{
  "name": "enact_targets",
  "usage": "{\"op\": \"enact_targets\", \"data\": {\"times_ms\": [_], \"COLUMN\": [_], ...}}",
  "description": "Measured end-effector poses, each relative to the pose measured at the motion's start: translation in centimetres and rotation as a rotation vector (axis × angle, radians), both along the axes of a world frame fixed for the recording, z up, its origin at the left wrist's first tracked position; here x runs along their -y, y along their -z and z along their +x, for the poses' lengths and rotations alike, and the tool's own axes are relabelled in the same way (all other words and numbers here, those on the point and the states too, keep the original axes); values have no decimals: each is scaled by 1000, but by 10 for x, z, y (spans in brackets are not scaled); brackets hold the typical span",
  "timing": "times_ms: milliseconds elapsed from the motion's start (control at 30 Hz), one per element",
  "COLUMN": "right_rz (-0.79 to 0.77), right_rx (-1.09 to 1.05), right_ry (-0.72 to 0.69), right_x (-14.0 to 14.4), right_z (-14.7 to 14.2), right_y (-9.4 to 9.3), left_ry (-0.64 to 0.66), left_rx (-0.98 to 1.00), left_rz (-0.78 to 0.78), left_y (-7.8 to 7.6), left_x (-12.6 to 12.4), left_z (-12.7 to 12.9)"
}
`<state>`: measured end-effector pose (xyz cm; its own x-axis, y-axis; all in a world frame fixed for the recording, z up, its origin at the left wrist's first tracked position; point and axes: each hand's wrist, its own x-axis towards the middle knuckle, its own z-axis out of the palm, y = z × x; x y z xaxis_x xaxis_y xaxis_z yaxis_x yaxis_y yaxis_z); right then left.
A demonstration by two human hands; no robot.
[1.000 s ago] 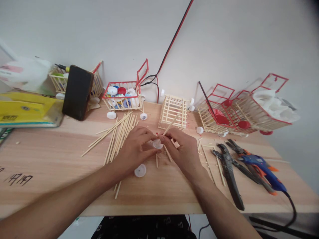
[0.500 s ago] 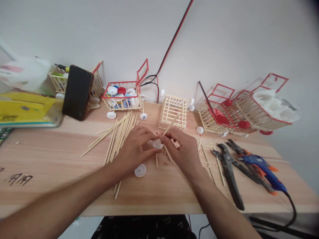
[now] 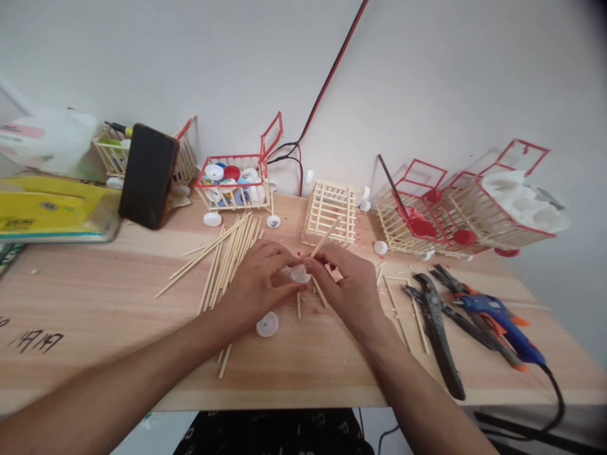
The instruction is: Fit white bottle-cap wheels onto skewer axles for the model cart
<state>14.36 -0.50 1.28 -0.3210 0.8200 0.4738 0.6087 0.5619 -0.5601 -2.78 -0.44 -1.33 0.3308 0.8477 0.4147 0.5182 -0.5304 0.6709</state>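
Observation:
Between my hands is a translucent bottle cap, its edge gripped by the fingers of my left hand. My right hand pinches a thin wooden stick, which slants up and away, its near end close to the cap. Whether the stick touches the cap is hidden by my fingertips. A second translucent cap lies flat on the table below my left hand. Long loose sticks lie in a pile to the left. Just beyond my hands stands a small stick-built basket with white cap wheels.
Pliers and a blue glue gun with a cable lie at the right. Stick carts with red trim line the wall, more of them at right. A black phone leans at left beside a yellow packet.

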Motion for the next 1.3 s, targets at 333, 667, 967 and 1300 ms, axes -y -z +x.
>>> {"op": "enact_targets", "data": {"times_ms": [333, 667, 967, 1300], "right_rz": [-15, 6, 28, 26], "right_rx": [-25, -35, -30, -55], "right_ry": [2, -19, -28, -21], "right_x": [1, 0, 1, 1], "right_z": [-1, -2, -2, -1], "right_y": [-1, -3, -4, -3], "left_ry": [6, 7, -1, -5], "left_rx": [13, 13, 16, 21], "left_rz": [-4, 5, 2, 2], "left_y": [-1, 0, 1, 0], "left_x": [1, 1, 1, 1], "left_z": [0, 0, 1, 0]}}
